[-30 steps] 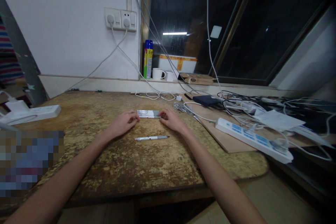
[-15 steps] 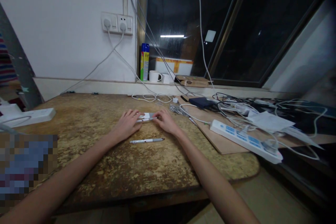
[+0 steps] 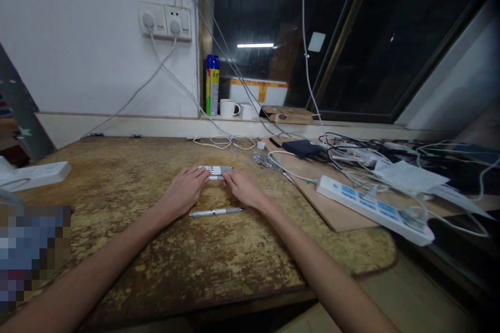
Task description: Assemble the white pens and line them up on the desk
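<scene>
Several white and grey pens [image 3: 217, 170] lie side by side on the worn wooden table [image 3: 156, 265]. At their left ends is my left hand [image 3: 189, 187], its fingers closed on them. My right hand [image 3: 240, 186] has its fingertips pinched at the right end of the nearest pen of the group. A single silver-grey pen [image 3: 215, 212] lies apart, nearer to me, below both hands and touched by neither. My fingers hide the ends of some pens.
At the right, a white power strip [image 3: 375, 210] and tangled cables rest on a brown board [image 3: 324, 203]. Another power strip [image 3: 42, 174] is at the left. A spray can [image 3: 212, 86] and white mug [image 3: 228, 108] stand on the sill.
The camera view has shifted slightly. My right fingers have moved down along the right end of the pens, so more of the upper pens shows. The single pen lies as before.
</scene>
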`<state>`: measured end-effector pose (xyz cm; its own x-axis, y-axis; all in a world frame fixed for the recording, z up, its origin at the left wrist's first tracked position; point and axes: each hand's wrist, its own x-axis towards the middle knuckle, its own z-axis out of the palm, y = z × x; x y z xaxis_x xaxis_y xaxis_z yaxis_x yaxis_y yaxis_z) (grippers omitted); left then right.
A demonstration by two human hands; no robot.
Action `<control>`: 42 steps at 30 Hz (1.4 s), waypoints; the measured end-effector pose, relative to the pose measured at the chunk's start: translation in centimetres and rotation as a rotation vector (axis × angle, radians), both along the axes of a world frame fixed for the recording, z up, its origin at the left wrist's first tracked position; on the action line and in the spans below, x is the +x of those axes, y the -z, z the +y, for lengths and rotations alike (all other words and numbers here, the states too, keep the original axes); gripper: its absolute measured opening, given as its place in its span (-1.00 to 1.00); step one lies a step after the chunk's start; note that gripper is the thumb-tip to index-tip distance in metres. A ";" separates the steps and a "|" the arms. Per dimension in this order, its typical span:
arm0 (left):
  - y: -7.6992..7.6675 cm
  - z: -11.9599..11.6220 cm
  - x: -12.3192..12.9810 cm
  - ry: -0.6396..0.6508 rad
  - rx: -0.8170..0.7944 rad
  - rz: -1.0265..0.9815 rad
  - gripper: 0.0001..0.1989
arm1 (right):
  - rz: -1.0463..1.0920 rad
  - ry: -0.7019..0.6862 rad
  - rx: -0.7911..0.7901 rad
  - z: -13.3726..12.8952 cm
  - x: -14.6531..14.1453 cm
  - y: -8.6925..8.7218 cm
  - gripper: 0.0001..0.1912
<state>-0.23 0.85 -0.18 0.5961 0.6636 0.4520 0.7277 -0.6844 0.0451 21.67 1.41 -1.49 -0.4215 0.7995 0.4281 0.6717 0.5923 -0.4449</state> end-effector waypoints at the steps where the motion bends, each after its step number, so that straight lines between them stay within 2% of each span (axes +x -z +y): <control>1: 0.0 -0.1 0.0 -0.014 0.000 0.009 -0.69 | -0.030 0.019 0.015 -0.1 -0.1 0.0 -0.60; 8: -0.4 -0.4 -0.2 -0.121 -0.189 -0.042 -0.65 | -0.132 0.043 0.142 -0.6 -0.7 0.0 -0.69; 17: -0.3 0.6 -0.7 -0.073 -0.376 -0.140 -0.50 | -0.149 -0.004 0.266 -0.6 -0.8 0.1 -0.72; 21: 0.0 0.9 -1.2 -0.007 -0.295 -0.129 -0.57 | -0.059 -0.068 0.253 -0.4 -0.2 -0.1 -0.74; 24: 0.0 0.9 -1.4 0.030 -0.247 -0.124 -0.62 | 0.039 -0.104 0.235 -0.7 0.1 -0.3 -0.87; 31: 0.1 0.8 -1.3 0.081 -0.181 -0.144 -0.64 | 0.136 -0.093 0.048 -0.9 -0.5 -0.2 -0.75; 35: 0.3 1.0 -1.5 0.086 -0.156 -0.096 -0.64 | 0.214 -0.117 0.069 -0.6 -0.6 0.1 -0.89; 42: 0.0 0.8 -1.5 0.078 -0.144 -0.073 -0.65 | 0.262 -0.086 -0.025 -0.9 -0.5 -0.1 -0.74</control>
<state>-1.73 1.62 -0.14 0.6174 0.6776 0.3995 0.6638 -0.7213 0.1975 21.13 0.49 -1.40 -0.3660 0.7774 0.5116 0.4799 0.6286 -0.6120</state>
